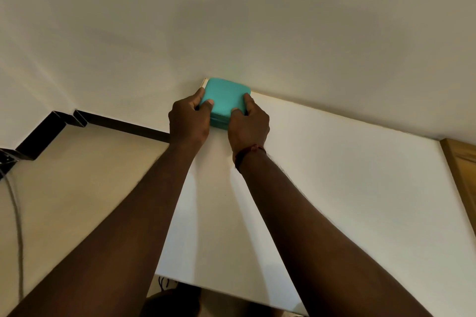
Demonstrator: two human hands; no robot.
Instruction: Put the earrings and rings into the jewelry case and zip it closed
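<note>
1. Two bare forearms reach out over a white table (334, 188), with a dark red band (249, 152) round the right wrist.
2. Left of the left hand and below the table's level run a black frame (123, 126) and a grey cable (16, 213).
3. The left hand (189, 121) grips the case's left side, thumb laid over the lid and fingers curled round the edge. The right hand (248, 123) grips the near right corner, thumb and forefinger pressed on the lid.
4. Between the hands sits the case (226, 96), teal and square with rounded corners, apparently resting on the table's far corner. Its lid looks down, with a seam showing along the near side. The zip pull is not visible. No earrings or rings are in view, and whether they are already inside cannot be told.
5. The case is likely light, with a fairly stiff shell under a smooth, leather-like skin. On this slick table it could slide. Holding it by opposite sides, as both hands do here, looks soundest. One hand should pin it while the other works the zip. Small loose pieces inside would call for keeping it level.
6. Just beyond the fingertips, a plain cream wall (231, 20) stands close behind the case.
</note>
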